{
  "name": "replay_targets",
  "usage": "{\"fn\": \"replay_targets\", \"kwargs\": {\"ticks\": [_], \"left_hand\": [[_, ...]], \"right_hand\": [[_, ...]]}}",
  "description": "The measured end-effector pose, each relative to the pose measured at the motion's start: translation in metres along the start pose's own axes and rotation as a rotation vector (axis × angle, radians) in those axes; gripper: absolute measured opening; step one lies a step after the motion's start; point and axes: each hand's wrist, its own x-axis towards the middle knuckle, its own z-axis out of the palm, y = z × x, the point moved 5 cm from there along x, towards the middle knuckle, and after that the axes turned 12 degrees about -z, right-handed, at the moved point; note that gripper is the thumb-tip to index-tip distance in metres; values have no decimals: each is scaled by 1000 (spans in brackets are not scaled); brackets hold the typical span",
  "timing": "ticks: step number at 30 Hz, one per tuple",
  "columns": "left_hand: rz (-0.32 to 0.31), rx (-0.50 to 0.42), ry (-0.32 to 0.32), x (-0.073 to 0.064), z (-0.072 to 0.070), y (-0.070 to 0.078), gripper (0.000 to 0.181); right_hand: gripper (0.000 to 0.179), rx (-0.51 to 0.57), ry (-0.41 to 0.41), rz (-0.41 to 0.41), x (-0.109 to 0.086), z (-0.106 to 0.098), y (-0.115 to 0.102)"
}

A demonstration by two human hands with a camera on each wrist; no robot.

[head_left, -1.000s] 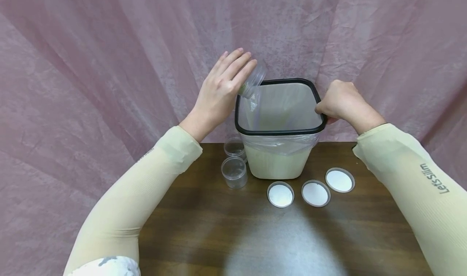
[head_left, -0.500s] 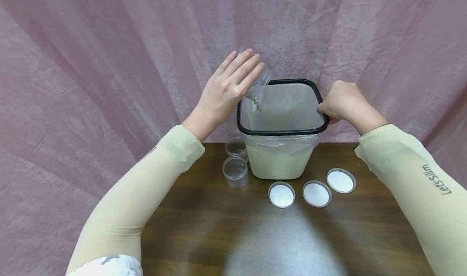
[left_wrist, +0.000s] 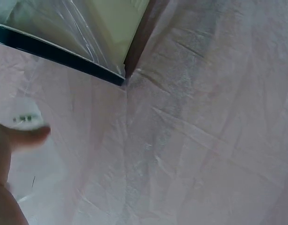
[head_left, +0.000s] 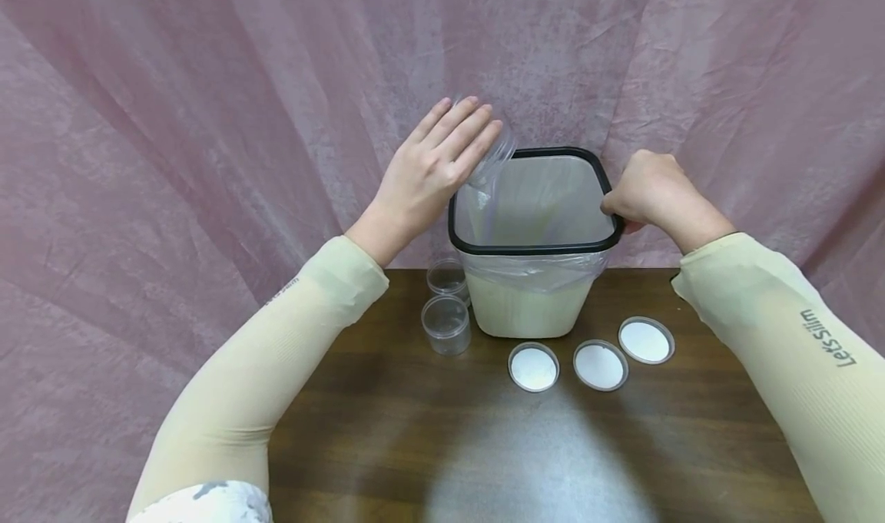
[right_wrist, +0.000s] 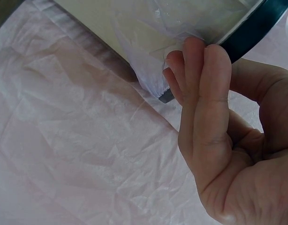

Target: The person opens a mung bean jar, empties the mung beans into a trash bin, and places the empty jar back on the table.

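My left hand [head_left: 432, 162] holds a clear plastic jar [head_left: 494, 158] tipped over the left side of a cream trash bin [head_left: 528, 308]. The fingers hide much of the jar. In the left wrist view, a few small green bits [left_wrist: 24, 118] show against the jar beside the thumb [left_wrist: 31, 136]. A clear plastic liner [head_left: 532, 269] lines the bin and folds down outside, beneath its black rim [head_left: 532, 251]. On the bin's right side my right hand [head_left: 653, 196] grips that rim, thumb on one side and fingers over the liner, as the right wrist view [right_wrist: 214, 117] shows.
Two clear jars without lids, a front jar [head_left: 445, 327] and a rear jar [head_left: 447, 277], stand left of the bin. Three round white lids lie before it: a left lid [head_left: 533, 368], a middle lid [head_left: 600, 365] and a right lid [head_left: 646, 340]. A pink curtain [head_left: 276, 85] hangs behind.
My left hand has shifted slightly right with the jar. Half a second ago small white and green bits showed below its mouth; now they do not show there. My right hand keeps its grip.
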Motion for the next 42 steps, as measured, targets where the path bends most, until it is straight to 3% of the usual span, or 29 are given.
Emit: {"fn": "replay_targets", "kwargs": {"ticks": [7, 15, 22, 27, 31, 37, 42], "left_hand": [[-39, 5, -92, -5, 5, 4, 41], [-56, -32, -89, -5, 5, 5, 40], [-77, -34, -24, -5, 4, 5, 40], [-83, -22, -18, -6, 4, 6, 41], [-68, -26, -46, -8, 6, 8, 40], [-109, -64, -71, -7, 9, 7, 45], [-63, -27, -114, -8, 14, 10, 44]], "right_hand": [[22, -1, -4, -4, -1, 3, 1], [22, -7, 7, 2, -1, 3, 2], [22, -2, -6, 1, 1, 2, 0], [23, -4, -4, 3, 1, 2, 0], [23, 4, -8, 10, -1, 3, 1], [23, 17, -3, 7, 0, 1, 1], [22, 17, -2, 5, 1, 1, 3]]}}
